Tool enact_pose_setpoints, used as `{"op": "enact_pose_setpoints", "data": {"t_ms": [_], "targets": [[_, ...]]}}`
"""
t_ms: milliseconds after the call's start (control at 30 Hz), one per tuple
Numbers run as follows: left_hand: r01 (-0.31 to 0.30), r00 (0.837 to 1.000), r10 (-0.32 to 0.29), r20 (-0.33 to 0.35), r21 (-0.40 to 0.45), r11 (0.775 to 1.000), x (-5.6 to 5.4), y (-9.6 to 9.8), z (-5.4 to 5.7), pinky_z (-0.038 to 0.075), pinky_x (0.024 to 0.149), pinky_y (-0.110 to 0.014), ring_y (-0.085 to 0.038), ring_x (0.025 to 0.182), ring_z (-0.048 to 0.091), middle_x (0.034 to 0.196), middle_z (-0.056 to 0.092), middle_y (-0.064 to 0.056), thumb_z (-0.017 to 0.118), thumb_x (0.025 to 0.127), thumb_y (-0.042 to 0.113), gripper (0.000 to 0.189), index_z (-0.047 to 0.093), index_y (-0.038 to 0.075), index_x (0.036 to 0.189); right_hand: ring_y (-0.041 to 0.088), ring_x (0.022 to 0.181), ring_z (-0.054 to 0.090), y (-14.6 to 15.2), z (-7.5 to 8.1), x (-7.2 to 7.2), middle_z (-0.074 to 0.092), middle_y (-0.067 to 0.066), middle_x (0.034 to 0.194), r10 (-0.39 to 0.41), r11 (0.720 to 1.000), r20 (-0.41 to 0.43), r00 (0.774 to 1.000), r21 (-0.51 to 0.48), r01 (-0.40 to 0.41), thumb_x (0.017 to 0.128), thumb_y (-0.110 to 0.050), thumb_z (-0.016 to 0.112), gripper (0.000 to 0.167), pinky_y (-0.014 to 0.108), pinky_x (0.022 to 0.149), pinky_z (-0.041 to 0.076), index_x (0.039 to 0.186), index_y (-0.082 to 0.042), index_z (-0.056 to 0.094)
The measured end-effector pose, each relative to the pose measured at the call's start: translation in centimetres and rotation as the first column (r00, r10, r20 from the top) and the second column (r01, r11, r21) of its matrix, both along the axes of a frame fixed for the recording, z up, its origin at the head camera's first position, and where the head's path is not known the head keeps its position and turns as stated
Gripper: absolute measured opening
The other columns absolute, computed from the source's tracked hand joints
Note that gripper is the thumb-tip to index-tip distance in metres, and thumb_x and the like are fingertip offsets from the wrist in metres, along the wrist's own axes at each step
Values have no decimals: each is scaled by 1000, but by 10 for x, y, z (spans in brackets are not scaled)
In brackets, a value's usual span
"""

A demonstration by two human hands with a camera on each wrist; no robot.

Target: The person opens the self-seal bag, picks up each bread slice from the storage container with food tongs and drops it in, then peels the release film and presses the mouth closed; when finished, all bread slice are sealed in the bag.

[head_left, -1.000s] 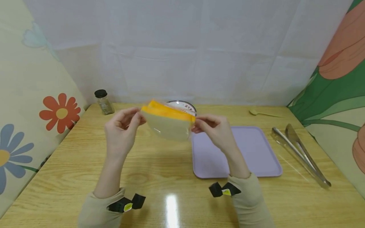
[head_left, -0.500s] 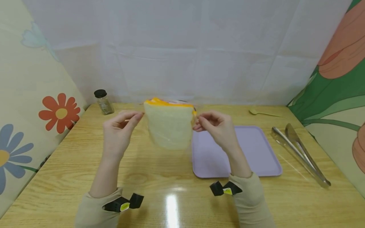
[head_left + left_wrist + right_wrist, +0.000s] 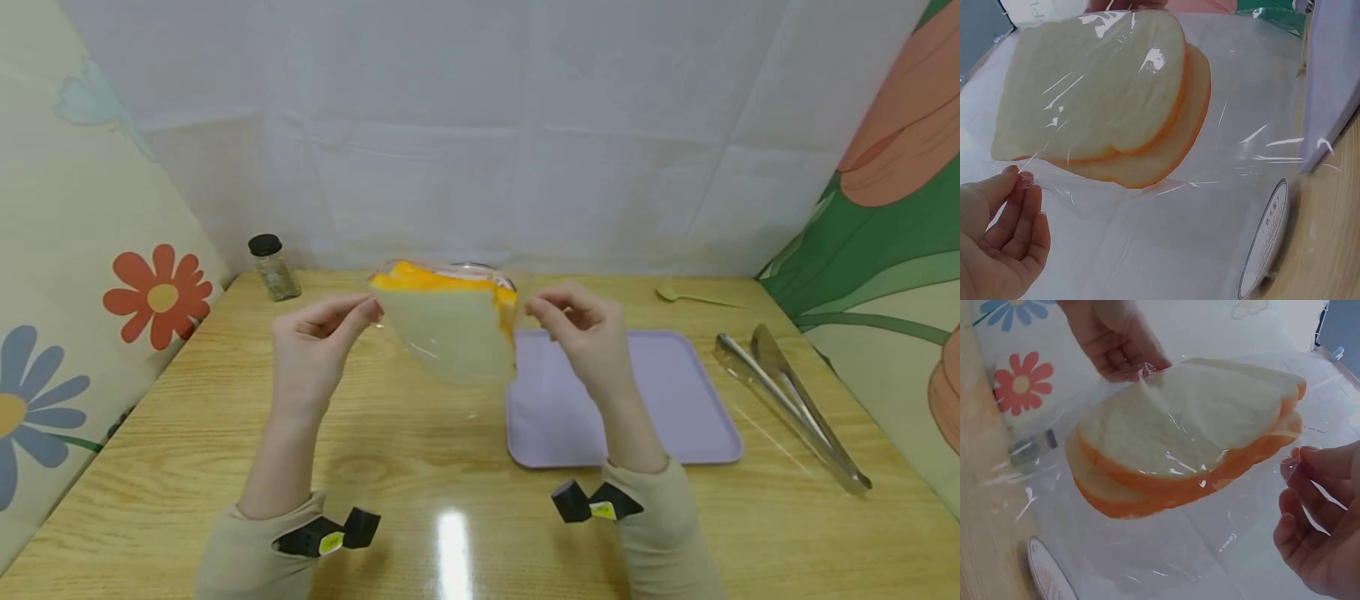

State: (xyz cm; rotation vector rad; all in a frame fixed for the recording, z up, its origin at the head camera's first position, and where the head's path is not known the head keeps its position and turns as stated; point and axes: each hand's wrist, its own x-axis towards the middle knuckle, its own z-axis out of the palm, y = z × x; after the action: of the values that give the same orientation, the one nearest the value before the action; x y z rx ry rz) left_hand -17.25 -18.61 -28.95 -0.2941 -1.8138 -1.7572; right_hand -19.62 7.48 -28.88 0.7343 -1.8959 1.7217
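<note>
Hanging above the table (image 3: pixel 375 450) in the head view, one clear bag (image 3: pixel 401 337) with bread slices (image 3: pixel 457 333) was between the left hand (image 3: pixel 311 346) and right hand (image 3: pixel 588 333). I counted one jar (image 3: pixel 275 271) far left, one dish (image 3: pixel 474 267) far behind, and rightward one tray (image 3: pixel 675 400), one spoon (image 3: pixel 696 298), one pair of tongs (image 3: pixel 817 419).

In the left wrist view, two slices showed and the left hand pinched the bag's edge. The bag looked thin and slippery, the bread light and soft; the edges seemed the safest hold.

In the right wrist view, at least two slices overlapped, the right hand pinching the opposite edge.
</note>
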Motion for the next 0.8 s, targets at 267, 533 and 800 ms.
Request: {"op": "enact_pose_setpoints", "data": {"t_ms": [267,533,800], "targets": [[-4,1000,4,-11,33,999,0,1,0,55,68,-16,-7,68,67,74,72,7,71,82,2,8,73,-5,85,3,71,56,1,3,3,68,9,77,-30,998,-56,998,47,33,81,4,68,5,17,60,47,82,9,68],[24,1000,-23,-21,35,999,0,3,0,54,70,-14,-4,71,65,77,71,9,63,86,-2,13,72,7,85,4,70,53,-4,3,5,67,17,78,-39,992,-71,997,115,47,81,2,69,3,17,59,43,83,5,70],[103,995,-102,-14,218,970,2,16,-1,57,73,-19,-6,77,67,84,71,5,50,96,18,7,48,12,94,3,70,56,-8,4,7,66,23,81,-55,998,10,998,39,54,81,4,68,5,17,64,49,84,9,67]]}}
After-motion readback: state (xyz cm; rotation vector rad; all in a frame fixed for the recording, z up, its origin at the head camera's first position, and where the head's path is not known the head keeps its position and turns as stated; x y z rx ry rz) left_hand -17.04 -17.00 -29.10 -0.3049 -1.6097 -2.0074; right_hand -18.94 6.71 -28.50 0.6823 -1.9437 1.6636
